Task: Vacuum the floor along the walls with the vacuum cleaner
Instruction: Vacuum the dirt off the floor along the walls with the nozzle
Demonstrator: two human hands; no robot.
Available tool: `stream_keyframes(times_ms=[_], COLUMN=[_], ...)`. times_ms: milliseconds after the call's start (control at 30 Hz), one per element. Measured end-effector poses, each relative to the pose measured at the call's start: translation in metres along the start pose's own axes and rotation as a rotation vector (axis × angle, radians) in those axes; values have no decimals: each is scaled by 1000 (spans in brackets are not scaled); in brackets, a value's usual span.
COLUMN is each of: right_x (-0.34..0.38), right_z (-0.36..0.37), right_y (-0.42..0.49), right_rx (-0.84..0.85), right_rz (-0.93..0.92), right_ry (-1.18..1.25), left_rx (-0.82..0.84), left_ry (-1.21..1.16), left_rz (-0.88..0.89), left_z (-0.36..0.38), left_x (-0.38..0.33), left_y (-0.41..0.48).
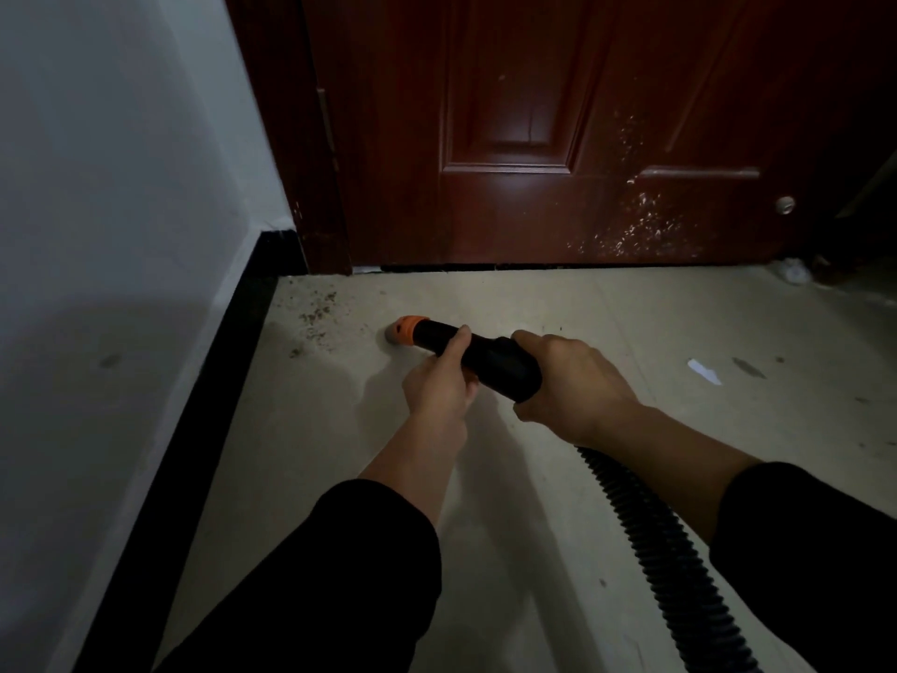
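Floor: pale, dusty floor (534,308) is stretching out in front of a dark red wooden door (582,138). A white wall (121,162) with a black skirting board (194,405) is running up to the door's left edge.
Debris: brown crumbs (318,313) are lying scattered in the corner just in front of the door's left edge, beside the skirting board.
Vacuum cleaner: only its black wand (495,361) and ribbed hose (655,551) are showing. The orange-collared nozzle (405,328) is pointing at the crumbs from slightly further back from the door, with its tip seemingly touching the floor.
Left hand: the left hand (439,381) is curling its fingers round the wand just behind the orange collar and steering it.
Right hand: the right hand (577,381) is wrapping round the wand's thick rear end, where the hose joins.
Hose: it is trailing away from the door, back past the person's right sleeve.
Litter: a white scrap (704,371) is lying further out, toward the door's right side.
Doing it well: sliding the tip flat and slowly into the corner by the door's left edge should work best. Tracing the skirting board afterwards should help lift the crumbs rather than flick them away.
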State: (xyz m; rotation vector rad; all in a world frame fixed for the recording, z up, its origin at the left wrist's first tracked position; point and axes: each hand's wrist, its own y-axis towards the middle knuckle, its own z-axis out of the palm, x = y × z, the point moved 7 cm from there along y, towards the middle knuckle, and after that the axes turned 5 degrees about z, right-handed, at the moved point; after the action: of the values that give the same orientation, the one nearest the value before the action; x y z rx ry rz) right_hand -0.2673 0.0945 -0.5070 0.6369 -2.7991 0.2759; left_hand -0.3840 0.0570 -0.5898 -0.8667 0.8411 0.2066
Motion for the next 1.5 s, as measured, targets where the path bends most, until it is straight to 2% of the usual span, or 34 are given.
stream_keyframes(times_ms=[733,1500], right_x=[19,66], right_z=[11,17], right_y=[32,16], right_rx=[8,64], right_rz=[-34,-96], right_ry=[97,70], left_rx=[-117,-174], left_ry=[-39,-36], left_rz=[134,116], left_z=[-11,-61], left_x=[-21,-39], left_y=[22,14])
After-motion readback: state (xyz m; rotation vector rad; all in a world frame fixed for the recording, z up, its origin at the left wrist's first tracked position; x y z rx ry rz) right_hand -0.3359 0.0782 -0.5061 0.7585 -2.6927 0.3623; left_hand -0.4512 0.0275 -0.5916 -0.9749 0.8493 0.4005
